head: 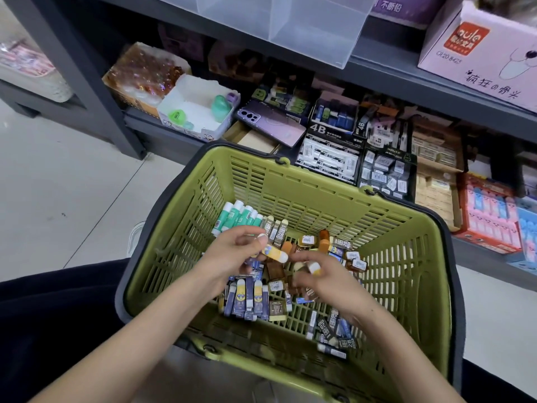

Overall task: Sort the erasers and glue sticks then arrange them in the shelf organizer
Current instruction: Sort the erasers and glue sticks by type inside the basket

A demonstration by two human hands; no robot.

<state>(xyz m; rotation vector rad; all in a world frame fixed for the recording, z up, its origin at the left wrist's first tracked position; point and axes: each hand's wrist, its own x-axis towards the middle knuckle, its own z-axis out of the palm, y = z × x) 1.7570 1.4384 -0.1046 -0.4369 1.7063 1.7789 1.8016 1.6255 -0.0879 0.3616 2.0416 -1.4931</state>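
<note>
A green slatted basket (392, 257) holds loose stock. Green-and-white glue sticks (238, 216) lie bunched at its far left. Blue-sleeved erasers (247, 298) lie side by side in the middle, brown erasers (319, 245) are scattered further back, and dark 2B erasers (334, 327) lie at the near right. My left hand (232, 254) pinches a yellow-and-white eraser (274, 254) above the pile. My right hand (325, 280) has its fingers curled around a small white-tipped eraser (313, 267). Both hands are inside the basket.
Behind the basket a grey shelf (162, 132) carries open cardboard boxes of erasers (331, 158), a white box with green items (200, 109) and a purple phone (273, 123). A clear plastic organizer (290, 27) sits on the shelf above. Pale floor tiles lie to the left.
</note>
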